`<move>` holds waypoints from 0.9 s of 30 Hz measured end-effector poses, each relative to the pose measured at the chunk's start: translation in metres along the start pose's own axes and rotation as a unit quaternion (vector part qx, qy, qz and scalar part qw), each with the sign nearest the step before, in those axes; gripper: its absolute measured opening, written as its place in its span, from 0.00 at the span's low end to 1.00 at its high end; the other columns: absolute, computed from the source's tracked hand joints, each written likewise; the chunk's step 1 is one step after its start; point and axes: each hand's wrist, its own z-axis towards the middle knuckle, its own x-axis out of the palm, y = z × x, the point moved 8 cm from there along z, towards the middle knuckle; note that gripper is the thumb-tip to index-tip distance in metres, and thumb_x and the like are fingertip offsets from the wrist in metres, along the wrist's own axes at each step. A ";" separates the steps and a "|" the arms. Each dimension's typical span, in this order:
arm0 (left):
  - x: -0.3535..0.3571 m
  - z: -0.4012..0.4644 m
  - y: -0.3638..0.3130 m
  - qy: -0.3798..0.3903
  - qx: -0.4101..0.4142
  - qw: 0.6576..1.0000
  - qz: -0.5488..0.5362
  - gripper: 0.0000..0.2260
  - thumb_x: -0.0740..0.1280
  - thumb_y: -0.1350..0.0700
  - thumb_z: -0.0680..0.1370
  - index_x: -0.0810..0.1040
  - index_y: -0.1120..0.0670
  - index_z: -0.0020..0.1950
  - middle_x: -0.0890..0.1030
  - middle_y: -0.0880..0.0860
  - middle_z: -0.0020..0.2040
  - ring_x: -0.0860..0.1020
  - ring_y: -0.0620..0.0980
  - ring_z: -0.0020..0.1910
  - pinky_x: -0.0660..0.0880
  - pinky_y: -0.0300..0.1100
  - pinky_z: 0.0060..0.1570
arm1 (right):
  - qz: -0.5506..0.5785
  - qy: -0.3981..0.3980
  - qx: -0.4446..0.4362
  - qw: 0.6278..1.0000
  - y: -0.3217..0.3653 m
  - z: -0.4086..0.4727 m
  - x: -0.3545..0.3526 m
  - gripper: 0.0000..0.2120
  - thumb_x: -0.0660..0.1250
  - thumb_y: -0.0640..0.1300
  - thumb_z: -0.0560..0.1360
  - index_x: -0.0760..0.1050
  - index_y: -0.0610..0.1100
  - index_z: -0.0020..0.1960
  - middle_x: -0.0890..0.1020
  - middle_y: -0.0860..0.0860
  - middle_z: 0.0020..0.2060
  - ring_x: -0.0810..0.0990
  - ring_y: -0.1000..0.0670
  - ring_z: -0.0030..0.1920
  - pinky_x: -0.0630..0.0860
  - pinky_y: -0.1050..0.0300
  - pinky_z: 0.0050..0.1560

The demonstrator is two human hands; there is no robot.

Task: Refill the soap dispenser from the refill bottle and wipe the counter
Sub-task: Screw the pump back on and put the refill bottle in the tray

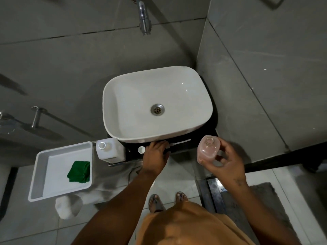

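My right hand (228, 160) holds the clear soap dispenser bottle (208, 151) in front of the counter's right end. Its neck is open, and pinkish soap shows inside. My left hand (155, 154) lies palm down on the black counter (200, 142) in front of the basin, fingers curled over the head of the dispenser pump. The pump's white tube (180, 140) sticks out to the right. The white refill bottle (109, 150) stands uncapped at the counter's left end, with its round white cap (141, 149) beside it. A folded green cloth (79, 172) lies in a white tray (42, 167).
A white basin (123, 96) fills most of the counter, under a chrome tap (145, 18). Grey tiled walls close in behind and on the right. The tray stands left of the counter. My sandalled feet (168, 200) are on the tiled floor beside a grey mat (256, 202).
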 end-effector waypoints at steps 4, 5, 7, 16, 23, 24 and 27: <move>0.004 0.003 -0.003 -0.008 -0.039 0.998 0.040 0.17 0.72 0.52 0.77 0.82 0.52 0.65 0.84 0.49 0.62 0.79 0.57 0.62 0.72 0.51 0.56 | -0.014 0.000 -0.010 1.000 -0.001 -0.001 -0.004 0.37 0.84 0.52 0.57 0.74 0.66 0.62 0.81 0.62 0.61 0.80 0.56 0.62 0.81 0.57 0.57; 0.005 0.004 -0.004 -0.009 -0.047 0.998 0.047 0.16 0.72 0.52 0.77 0.82 0.51 0.65 0.85 0.49 0.62 0.78 0.56 0.62 0.71 0.51 0.55 | -0.017 0.003 -0.011 1.000 0.000 -0.001 -0.004 0.37 0.84 0.53 0.57 0.74 0.66 0.62 0.80 0.63 0.61 0.80 0.56 0.62 0.81 0.58 0.56; 0.007 0.004 -0.005 -0.012 -0.057 0.997 0.058 0.14 0.70 0.52 0.79 0.82 0.49 0.64 0.85 0.47 0.60 0.78 0.57 0.62 0.69 0.50 0.54 | -0.019 0.007 -0.015 1.000 0.000 -0.001 -0.004 0.37 0.84 0.53 0.57 0.74 0.65 0.63 0.80 0.63 0.61 0.79 0.57 0.63 0.81 0.58 0.57; -0.032 -0.003 -0.005 -0.084 -0.066 0.986 -0.131 0.08 0.74 0.62 0.70 0.82 0.54 0.48 0.84 0.51 0.48 0.82 0.52 0.48 0.79 0.48 0.48 | -0.010 0.021 -0.013 1.000 0.004 0.006 -0.003 0.37 0.84 0.52 0.57 0.74 0.67 0.62 0.80 0.63 0.61 0.80 0.57 0.61 0.81 0.59 0.55; -0.200 -0.005 -0.037 -0.133 0.052 0.936 -0.323 0.08 0.76 0.55 0.73 0.84 0.47 0.50 0.84 0.47 0.49 0.84 0.48 0.48 0.79 0.38 0.46 | -0.004 0.018 -0.040 0.999 0.017 0.016 0.011 0.37 0.83 0.56 0.55 0.74 0.65 0.62 0.81 0.64 0.58 0.81 0.60 0.58 0.81 0.61 0.54; -0.225 -0.003 -0.048 -0.117 0.080 0.934 -0.329 0.08 0.77 0.55 0.74 0.85 0.47 0.51 0.85 0.47 0.50 0.84 0.49 0.48 0.79 0.37 0.46 | -0.003 0.022 -0.046 0.999 0.019 0.018 0.014 0.37 0.83 0.55 0.55 0.75 0.65 0.62 0.81 0.64 0.58 0.81 0.60 0.58 0.80 0.63 0.53; -0.275 0.004 -0.081 -0.072 0.133 0.934 -0.324 0.10 0.78 0.56 0.73 0.85 0.51 0.54 0.85 0.49 0.50 0.84 0.50 0.43 0.79 0.39 0.43 | -0.010 0.039 -0.068 0.997 0.026 0.021 0.028 0.37 0.84 0.52 0.58 0.74 0.61 0.64 0.81 0.63 0.59 0.80 0.60 0.59 0.78 0.69 0.53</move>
